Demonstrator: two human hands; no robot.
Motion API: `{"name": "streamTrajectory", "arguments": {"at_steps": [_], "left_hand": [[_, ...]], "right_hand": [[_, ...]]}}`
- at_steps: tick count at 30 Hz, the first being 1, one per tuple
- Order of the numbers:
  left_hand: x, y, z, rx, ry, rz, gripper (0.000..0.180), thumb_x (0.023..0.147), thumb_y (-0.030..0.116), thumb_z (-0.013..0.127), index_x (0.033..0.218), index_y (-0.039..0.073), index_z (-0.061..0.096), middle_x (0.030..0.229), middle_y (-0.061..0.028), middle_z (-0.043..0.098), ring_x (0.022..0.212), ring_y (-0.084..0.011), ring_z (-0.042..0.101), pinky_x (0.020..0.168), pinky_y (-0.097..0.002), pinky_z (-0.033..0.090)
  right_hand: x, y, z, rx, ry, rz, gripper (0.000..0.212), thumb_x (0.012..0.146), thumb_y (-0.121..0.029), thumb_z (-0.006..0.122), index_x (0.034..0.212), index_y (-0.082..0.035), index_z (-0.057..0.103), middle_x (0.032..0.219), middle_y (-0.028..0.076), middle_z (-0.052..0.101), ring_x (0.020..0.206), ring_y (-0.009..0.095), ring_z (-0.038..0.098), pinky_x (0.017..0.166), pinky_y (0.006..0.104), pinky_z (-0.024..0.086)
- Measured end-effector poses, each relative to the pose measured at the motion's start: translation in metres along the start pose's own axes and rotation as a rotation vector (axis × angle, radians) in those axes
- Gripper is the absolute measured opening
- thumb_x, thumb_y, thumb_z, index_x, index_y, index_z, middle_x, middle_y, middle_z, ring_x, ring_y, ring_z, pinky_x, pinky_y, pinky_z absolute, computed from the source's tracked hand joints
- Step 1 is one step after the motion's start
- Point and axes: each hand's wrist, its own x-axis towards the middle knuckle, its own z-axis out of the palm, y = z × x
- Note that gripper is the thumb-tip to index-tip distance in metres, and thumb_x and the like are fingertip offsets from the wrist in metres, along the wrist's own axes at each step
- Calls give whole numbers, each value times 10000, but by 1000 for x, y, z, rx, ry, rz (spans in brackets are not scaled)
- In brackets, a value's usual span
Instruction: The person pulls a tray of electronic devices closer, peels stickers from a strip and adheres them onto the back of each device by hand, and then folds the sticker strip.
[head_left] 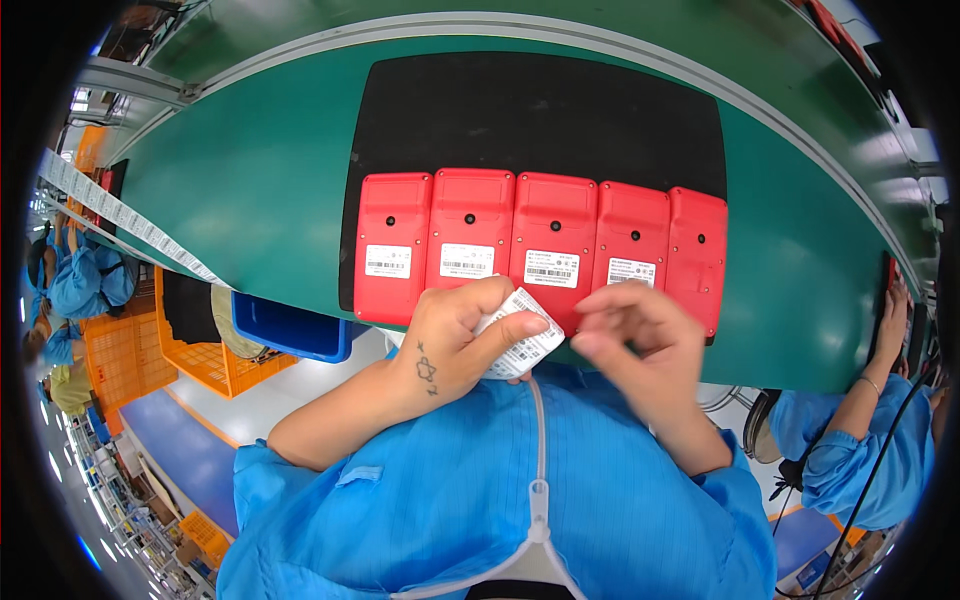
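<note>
My left hand [450, 340] is closed round a small white printed label sheet [541, 346], its thumb pressed on top. Just to the right, my right hand [655, 350] hovers with fingers half curled, thumb and forefinger apart, and nothing visible between them. Beyond my hands, several red handheld devices [471, 205] lie back side up in a row on a black mat [540, 110]. White printed labels [388, 261] are stuck on the backs of most of them. The rightmost red device [700, 275] shows a plain red back. My hands partly cover the near ends of the middle devices.
The mat rests on a green worktable [250, 170]. A strip of white labels [130, 218] hangs across its left side. A blue bin [290, 325] and orange crates [215, 350] stand at the left. A co-worker's arm [870, 385] reaches to the table's right edge.
</note>
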Motion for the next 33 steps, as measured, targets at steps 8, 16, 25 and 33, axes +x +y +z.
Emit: {"name": "streamTrajectory", "arguments": {"at_steps": [8, 16, 25, 33], "left_hand": [[5, -1, 3, -108, -65, 46, 140, 829, 114, 517, 874, -17, 539, 732, -86, 596, 620, -117, 605, 479, -215, 487], [-5, -3, 0, 32, -157, 48, 148, 825, 87, 521, 931, -15, 520, 698, -91, 600, 580, -115, 594, 477, -208, 469], [10, -7, -19, -117, -112, 84, 169, 868, 111, 430, 957, -28, 466, 661, -109, 578, 510, -113, 561, 441, -199, 446], [9, -11, -19, -139, -134, 118, 141, 860, 90, 422, 915, -33, 462, 653, -127, 571, 510, -141, 573, 441, -220, 460]], "right_hand": [[1, 7, 14, 413, 37, 8, 115, 727, 52, 597, 832, 30, 557, 769, 71, 563, 636, 69, 552, 491, 149, 423], [10, 1, -44, -141, 632, -590, 54, 728, 53, 589, 774, 35, 564, 710, 88, 586, 623, 120, 550, 551, 209, 439], [21, -7, -93, -149, 311, 143, 65, 731, 0, 608, 748, 41, 561, 587, 66, 563, 447, 78, 519, 395, 175, 426], [20, -5, -91, -205, 347, 180, 108, 715, -50, 654, 731, 31, 584, 588, 55, 566, 456, 59, 510, 405, 169, 418]]}}
